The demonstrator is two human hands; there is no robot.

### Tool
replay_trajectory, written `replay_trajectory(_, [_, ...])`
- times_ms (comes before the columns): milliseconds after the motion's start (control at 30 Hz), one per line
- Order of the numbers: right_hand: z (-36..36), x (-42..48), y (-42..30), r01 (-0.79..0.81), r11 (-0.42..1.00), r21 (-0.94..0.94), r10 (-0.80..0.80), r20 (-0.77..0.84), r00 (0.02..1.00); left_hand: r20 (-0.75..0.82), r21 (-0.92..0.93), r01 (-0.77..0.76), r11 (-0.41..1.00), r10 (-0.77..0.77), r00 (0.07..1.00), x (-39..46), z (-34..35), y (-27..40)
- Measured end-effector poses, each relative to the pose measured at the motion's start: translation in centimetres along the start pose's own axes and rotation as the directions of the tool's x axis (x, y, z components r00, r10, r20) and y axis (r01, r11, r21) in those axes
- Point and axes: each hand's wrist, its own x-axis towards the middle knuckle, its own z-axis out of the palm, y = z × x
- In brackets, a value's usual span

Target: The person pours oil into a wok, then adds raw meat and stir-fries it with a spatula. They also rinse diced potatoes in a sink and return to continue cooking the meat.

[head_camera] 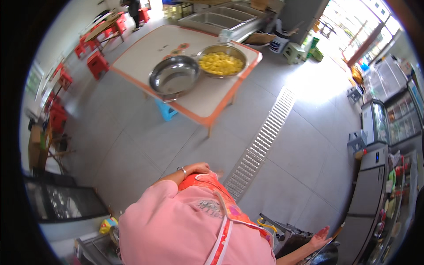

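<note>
My left hand (199,168), with a silver bracelet at the wrist, lies against the front of the red patterned apron (228,208). Its fingers are partly hidden, so whether they grip the cloth cannot be told. At the lower right, my right hand (320,237) is held out with its fingers apart and nothing in it. A dark wok (323,255) sits just below that hand, beside a stove (291,238). Ahead stands a table (202,107) with an orange edge. On it are a steel basin (174,75) and a second basin (245,63) filled with yellow chunks of food (221,63).
A metal drain grate (265,135) crosses the grey tiled floor. Refrigerators (361,188) line the right side. Steel sinks (215,20) stand behind the table. Red stools (97,64) are at the left, a blue stool (167,111) under the table. Another person (134,13) stands far back.
</note>
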Motion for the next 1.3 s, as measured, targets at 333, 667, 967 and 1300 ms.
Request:
replay_trajectory(333, [2.7,11.8,-3.2,0.345,0.895,0.284,-0.255,-0.309,0.916,0.299,-0.327,0.056,0.943,0.047,0.953,25.1,0.5,12.0])
replay_trajectory(667, [6.6,18.7,-3.6,0.349,0.882,0.316,-0.161,-0.495,0.854,0.437,0.228,-0.101,0.968,-0.009,0.899,55.5,13.9,50.0])
replay_trajectory(967, [1.8,29.7,-7.7,0.708,0.589,0.390,-0.141,-0.813,0.565,0.670,0.200,0.009,0.980,-0.143,0.728,63.6,35.5,64.1])
replay_trajectory(1300, [6.2,14.8,-7.7,0.679,0.733,0.036,-0.164,-0.960,0.227,0.723,0.643,-0.341,0.686,-0.397,0.565,70.7,52.8,78.6])
